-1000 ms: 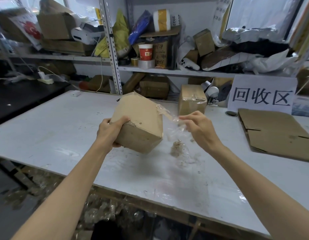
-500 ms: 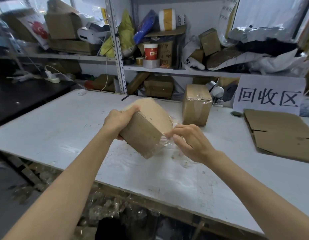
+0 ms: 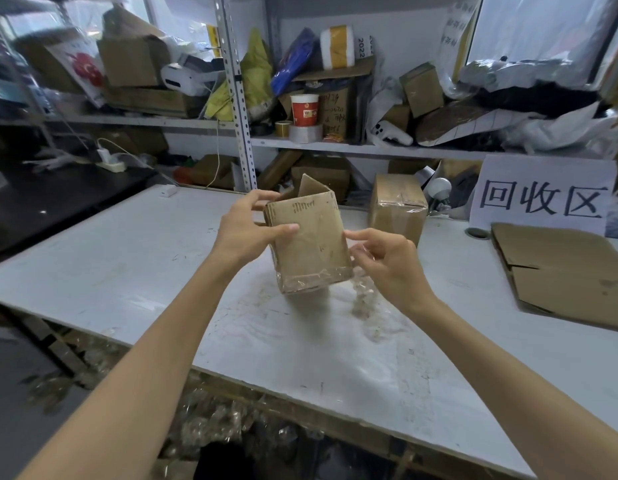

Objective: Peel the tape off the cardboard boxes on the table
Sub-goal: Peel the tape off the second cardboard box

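Note:
A small brown cardboard box [image 3: 309,237] is held upright above the white table [image 3: 127,258], its top flap open. Clear tape [image 3: 311,280] still wraps its bottom edge. My left hand [image 3: 246,230] grips the box's upper left side, thumb across the front. My right hand [image 3: 387,261] touches the box's right edge with fingers curled, and a wisp of clear tape [image 3: 361,289] hangs under it. A second taped cardboard box [image 3: 397,206] stands on the table behind.
A crumpled wad of peeled tape [image 3: 364,306] lies on the table below my right hand. Flattened cardboard [image 3: 560,271] lies at the right under a white sign [image 3: 543,199]. Cluttered shelves [image 3: 335,143] run behind the table. The table's front edge is near me.
The box has been turned from tilted on its side to upright, with the top flap now open. My right hand moved from the lower corner to the box's right edge.

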Demonstrator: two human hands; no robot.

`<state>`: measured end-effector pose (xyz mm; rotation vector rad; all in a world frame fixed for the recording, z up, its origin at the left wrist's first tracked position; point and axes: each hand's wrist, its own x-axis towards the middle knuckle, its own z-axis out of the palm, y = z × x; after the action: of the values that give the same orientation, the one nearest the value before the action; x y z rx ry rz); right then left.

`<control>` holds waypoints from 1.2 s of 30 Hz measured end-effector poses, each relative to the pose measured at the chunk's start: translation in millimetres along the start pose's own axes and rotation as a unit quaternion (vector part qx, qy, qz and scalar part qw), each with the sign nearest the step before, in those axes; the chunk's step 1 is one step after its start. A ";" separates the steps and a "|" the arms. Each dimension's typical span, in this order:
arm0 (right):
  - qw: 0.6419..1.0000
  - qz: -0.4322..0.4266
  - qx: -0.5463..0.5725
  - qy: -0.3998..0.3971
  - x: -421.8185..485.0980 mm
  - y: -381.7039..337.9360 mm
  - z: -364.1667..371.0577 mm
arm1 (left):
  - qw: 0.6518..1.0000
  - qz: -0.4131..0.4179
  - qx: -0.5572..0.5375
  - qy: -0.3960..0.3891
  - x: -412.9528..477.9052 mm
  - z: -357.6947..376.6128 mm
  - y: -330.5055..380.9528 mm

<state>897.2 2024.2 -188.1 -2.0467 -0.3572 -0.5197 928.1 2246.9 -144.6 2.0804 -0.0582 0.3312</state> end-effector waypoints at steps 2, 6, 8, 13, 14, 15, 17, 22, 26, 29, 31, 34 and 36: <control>0.999 0.027 0.021 -0.009 1.0 4.1 -1.8 | 1.000 0.027 0.015 0.006 3.0 4.0 -2.1; 0.999 0.042 0.026 -0.002 -5.1 10.5 -8.4 | 0.998 0.038 0.033 0.026 11.5 14.8 -4.3; 0.999 0.035 -0.023 -0.002 -7.7 13.7 -14.6 | 0.998 0.039 0.027 0.040 15.3 19.0 -6.8; 0.993 0.031 -0.116 -0.021 -8.8 17.4 -28.8 | 0.998 0.050 0.018 0.044 19.8 25.3 -10.9; 0.995 0.032 -0.095 -0.001 -9.2 16.4 -27.4 | 0.998 0.052 0.016 0.043 19.4 27.2 -10.7; 0.997 0.027 -0.072 0.027 -9.7 14.8 -24.3 | 0.998 0.054 0.013 0.041 18.9 28.6 -10.4; 0.993 -0.023 -0.074 0.092 -10.2 10.0 -17.8 | 0.998 0.058 0.011 0.032 17.7 30.1 -9.8; 0.978 -0.096 -0.182 -0.018 -5.5 1.2 -6.9 | 0.998 0.054 0.005 0.029 15.3 31.1 -8.8; 0.974 -0.081 -0.213 -0.021 -5.7 0.3 3.0 | 0.998 0.053 -0.001 0.023 15.1 32.6 -7.6; 0.974 -0.053 -0.220 -0.032 1.0 0.1 3.9 | 0.998 0.054 -0.004 0.022 16.2 32.3 -8.8; 0.974 -0.039 -0.218 -0.042 5.4 0.8 4.6 | 0.998 0.058 -0.005 0.021 16.1 33.4 -10.5; 0.969 -0.050 -0.229 -0.075 4.6 1.3 8.4 | 0.997 0.060 -0.008 0.037 17.4 33.2 -13.9; 0.966 -0.082 -0.223 -0.107 0.1 3.5 9.3 | 0.997 0.059 -0.005 0.046 19.3 31.7 -15.4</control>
<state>900.9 2030.5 -194.9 -2.5345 -0.5832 -0.5138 956.1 2229.5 -167.5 2.0535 -0.1282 0.4972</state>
